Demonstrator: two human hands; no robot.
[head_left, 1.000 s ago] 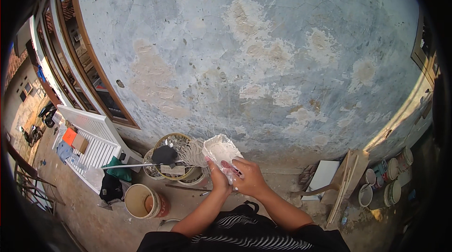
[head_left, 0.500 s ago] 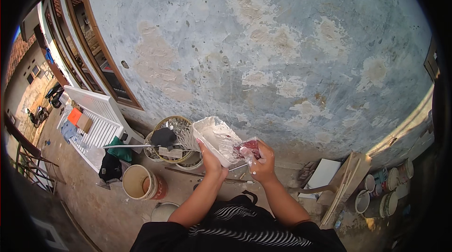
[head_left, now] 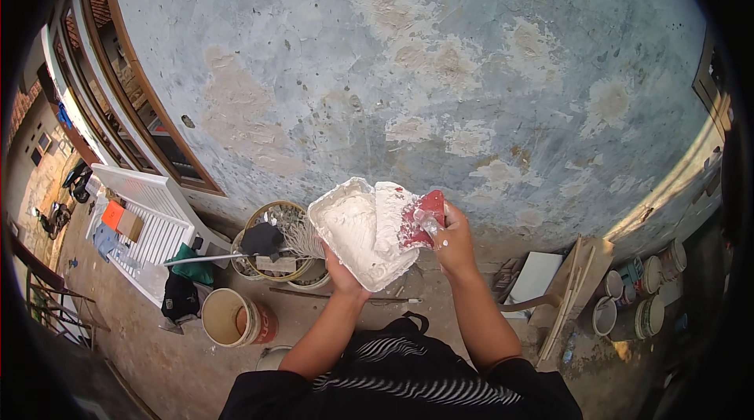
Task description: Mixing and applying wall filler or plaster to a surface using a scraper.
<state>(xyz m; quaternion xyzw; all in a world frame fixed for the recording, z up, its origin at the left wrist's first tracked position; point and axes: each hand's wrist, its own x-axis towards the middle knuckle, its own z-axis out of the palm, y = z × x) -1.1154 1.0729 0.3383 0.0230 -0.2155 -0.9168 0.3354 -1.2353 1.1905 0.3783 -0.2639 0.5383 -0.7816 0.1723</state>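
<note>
My left hand (head_left: 345, 275) grips a white rectangular tub (head_left: 378, 283) by its near left side, tilted so its inside faces me. Thick whitish filler paste (head_left: 345, 224) coats the bottom and walls of the tub. In my right hand (head_left: 455, 243) is a red putty scraper (head_left: 428, 208), its blade side heaped with white paste and held over the right edge of the tub. White smears show on my right thumb and fingers. Beyond both hands stands a blue-grey wall (head_left: 314, 43) with several rough pale patches.
A bucket of rubble (head_left: 279, 259) with a dark cloth and a pole stands left of the tub, near an open bucket (head_left: 232, 314). Farther left is a white slatted bench (head_left: 157, 220) with things on it. Boards (head_left: 565, 294) and several paint pails (head_left: 648, 318) are on the right.
The tub has turned to show more of its inside. The scraper has come up out of the tub with a thick load of paste, my right hand rising slightly.
</note>
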